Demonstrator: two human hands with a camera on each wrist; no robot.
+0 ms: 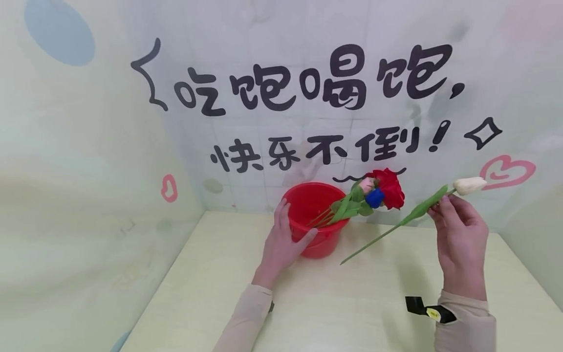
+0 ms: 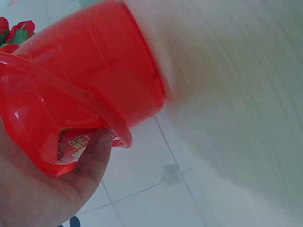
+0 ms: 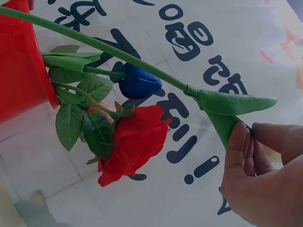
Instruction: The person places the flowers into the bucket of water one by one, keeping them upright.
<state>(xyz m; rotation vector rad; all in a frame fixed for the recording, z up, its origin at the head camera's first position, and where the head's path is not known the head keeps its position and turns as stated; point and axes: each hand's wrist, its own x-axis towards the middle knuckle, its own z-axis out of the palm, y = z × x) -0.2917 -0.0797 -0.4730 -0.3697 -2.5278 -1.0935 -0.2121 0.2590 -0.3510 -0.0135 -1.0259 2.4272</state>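
Note:
A red plastic bucket (image 1: 320, 247) stands on the table near the back wall, its mouth tipped slightly in the left wrist view. My left hand (image 1: 281, 242) grips its left side, fingers over the far rim and thumb at the near rim. Out of the bucket's right side lean a red rose (image 1: 390, 188), a blue flower (image 1: 375, 198) and a pink flower (image 1: 366, 184), their stems inside. To the right, my right hand (image 1: 462, 237) pinches an artificial white tulip (image 1: 469, 185) by its stem below the bloom. The tulip's green stem (image 3: 94, 42) slants down left toward the bucket.
Pale wooden tabletop (image 1: 343, 308) lies under the bucket and both forearms. A printed wall sheet (image 1: 272, 39) with large dark characters rises close behind the bucket, and similar sheets close off both sides. A black strap (image 1: 446, 314) hangs at the right wrist.

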